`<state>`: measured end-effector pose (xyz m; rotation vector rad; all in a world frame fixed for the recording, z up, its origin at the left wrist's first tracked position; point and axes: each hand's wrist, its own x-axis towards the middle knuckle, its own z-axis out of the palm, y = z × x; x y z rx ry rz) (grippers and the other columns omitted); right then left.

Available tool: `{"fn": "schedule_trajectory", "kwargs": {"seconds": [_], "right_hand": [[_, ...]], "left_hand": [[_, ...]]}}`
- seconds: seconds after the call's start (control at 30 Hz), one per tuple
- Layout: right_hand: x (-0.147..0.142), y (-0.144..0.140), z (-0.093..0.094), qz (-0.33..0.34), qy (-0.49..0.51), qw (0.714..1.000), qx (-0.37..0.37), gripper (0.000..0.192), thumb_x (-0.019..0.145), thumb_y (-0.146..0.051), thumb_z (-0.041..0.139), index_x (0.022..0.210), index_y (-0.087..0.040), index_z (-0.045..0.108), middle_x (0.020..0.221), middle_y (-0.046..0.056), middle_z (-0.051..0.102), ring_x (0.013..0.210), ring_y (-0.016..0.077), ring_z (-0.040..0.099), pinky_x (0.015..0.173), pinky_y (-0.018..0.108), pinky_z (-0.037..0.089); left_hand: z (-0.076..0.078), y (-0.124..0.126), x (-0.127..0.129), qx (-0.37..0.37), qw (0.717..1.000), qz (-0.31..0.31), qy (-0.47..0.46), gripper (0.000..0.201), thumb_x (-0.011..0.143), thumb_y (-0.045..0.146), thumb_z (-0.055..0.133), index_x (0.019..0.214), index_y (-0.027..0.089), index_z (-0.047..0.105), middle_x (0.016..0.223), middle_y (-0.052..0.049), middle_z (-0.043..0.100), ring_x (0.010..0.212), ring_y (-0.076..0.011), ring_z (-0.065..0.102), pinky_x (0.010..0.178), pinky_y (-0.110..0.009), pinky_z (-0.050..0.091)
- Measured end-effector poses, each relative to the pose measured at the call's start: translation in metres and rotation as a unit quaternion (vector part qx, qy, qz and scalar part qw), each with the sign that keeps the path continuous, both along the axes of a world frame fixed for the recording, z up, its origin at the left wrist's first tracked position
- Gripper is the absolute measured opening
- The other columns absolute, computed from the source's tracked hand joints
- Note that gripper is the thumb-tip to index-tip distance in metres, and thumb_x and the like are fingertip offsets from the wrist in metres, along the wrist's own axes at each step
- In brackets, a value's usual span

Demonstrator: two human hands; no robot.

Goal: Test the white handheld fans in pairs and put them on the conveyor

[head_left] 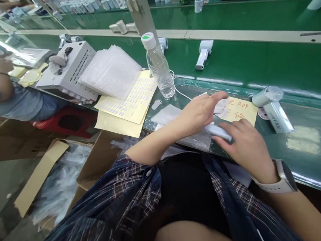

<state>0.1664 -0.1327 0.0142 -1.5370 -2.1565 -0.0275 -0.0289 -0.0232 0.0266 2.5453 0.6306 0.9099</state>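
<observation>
Right now my left hand (201, 111) and right hand (245, 146) both pinch closed on a white device (219, 130) over the counter (291, 139); water bottle (160, 70) at eleven o'clock.

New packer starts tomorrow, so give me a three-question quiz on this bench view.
1. True or false: the water bottle stands capped.
2. What lies under the stack of clear bags? A) sticker sheets B) a keyboard
3. Which wrist wears the white watch?

Key: 1 true. 2 A, the yellow sticker sheets. 3 The right hand; with the left hand it handles a white device in a bag.
</observation>
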Motion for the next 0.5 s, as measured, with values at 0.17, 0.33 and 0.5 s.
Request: {"fn": "schedule_trajectory", "kwargs": {"seconds": [0.17,0.33,0.5], "right_hand": [[0.015,0.002,0.017,-0.1,0.34,0.929,-0.102,0.058,0.089,-0.074,0.072,0.113,-0.021,0.073,0.09,0.007,0.069,0.077,0.0237,0.062,0.068,0.037,0.049],[-0.005,-0.01,0.033,0.009,0.277,0.961,-0.005,0.046,0.089,-0.049,0.085,0.126,-0.024,0.073,0.119,0.012,0.059,0.092,0.0242,0.06,0.075,0.04,0.053],[0.029,-0.018,0.031,-0.004,0.181,0.98,0.081,0.008,0.102,-0.025,0.067,0.101,-0.026,0.075,0.115,0.009,0.064,0.098,0.025,0.062,0.079,0.041,0.053]], "left_hand": [[0.025,-0.014,0.001,-0.124,0.983,-0.038,-0.13,0.046,0.095,0.007,0.049,0.138,0.023,0.044,0.079,0.006,0.055,0.072,-0.0122,0.054,0.075,-0.028,0.048],[0.051,-0.014,-0.001,-0.282,0.923,-0.029,-0.262,0.034,0.104,0.033,0.059,0.132,0.028,0.041,0.081,0.006,0.053,0.067,-0.0091,0.055,0.066,-0.025,0.046],[0.052,-0.012,0.003,-0.247,0.926,-0.058,-0.279,0.033,0.106,0.049,0.059,0.126,0.029,0.044,0.079,0.006,0.053,0.065,-0.0089,0.055,0.062,-0.025,0.046]]}}
